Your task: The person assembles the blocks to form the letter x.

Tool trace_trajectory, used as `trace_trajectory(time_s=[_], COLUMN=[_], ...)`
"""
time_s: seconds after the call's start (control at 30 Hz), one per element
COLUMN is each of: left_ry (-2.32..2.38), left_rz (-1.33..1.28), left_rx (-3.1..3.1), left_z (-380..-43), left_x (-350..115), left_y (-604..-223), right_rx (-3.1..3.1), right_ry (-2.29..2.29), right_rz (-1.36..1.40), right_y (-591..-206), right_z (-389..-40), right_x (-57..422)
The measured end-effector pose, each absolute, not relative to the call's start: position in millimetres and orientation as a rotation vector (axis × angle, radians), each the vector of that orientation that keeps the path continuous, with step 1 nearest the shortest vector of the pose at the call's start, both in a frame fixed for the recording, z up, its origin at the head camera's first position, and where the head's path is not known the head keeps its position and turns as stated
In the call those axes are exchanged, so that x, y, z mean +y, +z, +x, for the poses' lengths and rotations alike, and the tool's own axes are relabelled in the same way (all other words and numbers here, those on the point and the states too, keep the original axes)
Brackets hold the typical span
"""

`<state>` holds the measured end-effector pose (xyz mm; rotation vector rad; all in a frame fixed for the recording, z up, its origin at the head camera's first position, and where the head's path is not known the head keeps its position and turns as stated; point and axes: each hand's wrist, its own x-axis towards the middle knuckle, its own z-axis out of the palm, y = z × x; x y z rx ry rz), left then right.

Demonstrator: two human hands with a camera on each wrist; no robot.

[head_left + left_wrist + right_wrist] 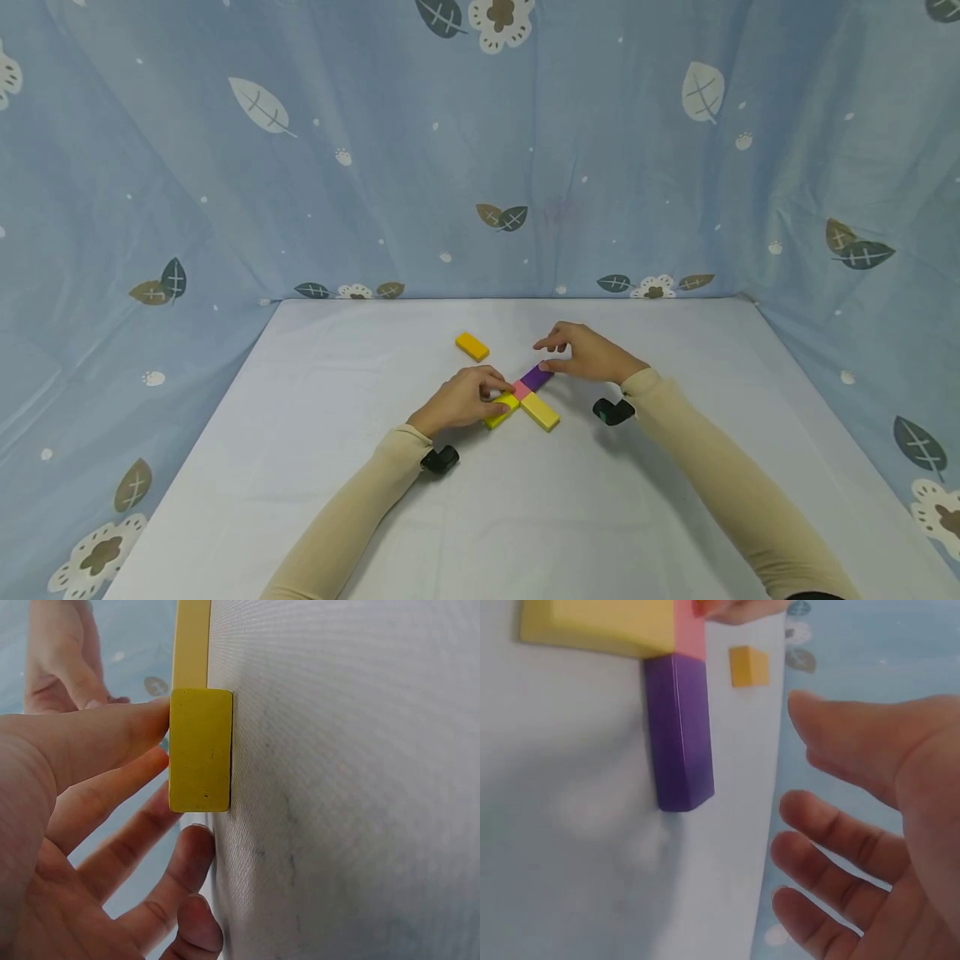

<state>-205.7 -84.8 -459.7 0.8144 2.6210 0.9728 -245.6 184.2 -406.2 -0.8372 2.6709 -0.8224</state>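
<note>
A pink block [521, 390] lies at the meeting point of a bright yellow block [511, 400], a pale yellow block [540, 412] and a purple block [536, 378]. My left hand [461, 397] rests its thumb on the bright yellow block, whose end [200, 750] faces the left wrist camera. The index fingertip is right at the pink block, and the other fingers are spread loosely. Beside the purple block's outer end, my right hand [588, 353] holds nothing, thumb apart from the fingers. The right wrist view shows a gap between that hand and the purple block [680, 735].
An orange-yellow block [472, 347] lies alone farther back on the white tabletop [360, 367]. Behind the table and along its sides hangs a blue leaf-print curtain [420, 167]. Each wrist carries a small black camera.
</note>
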Motion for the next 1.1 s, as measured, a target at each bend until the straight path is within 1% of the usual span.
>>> trace_trajectory(time_s=[0.47, 1.1], left_ry=[0.965, 0.982], left_rz=[0.813, 0.821], left_rx=[2.628, 2.626], left_z=[-206.2, -205.7], left_x=[-84.8, -84.7], left_y=[-460.5, -460.3], right_rx=[2.782, 2.759], right_ry=[-0.889, -1.053], right_rz=[-0.732, -0.727], right_y=[-414.2, -437.6], right_z=[-220.5, -205.0], right_x=[185.7, 187.1])
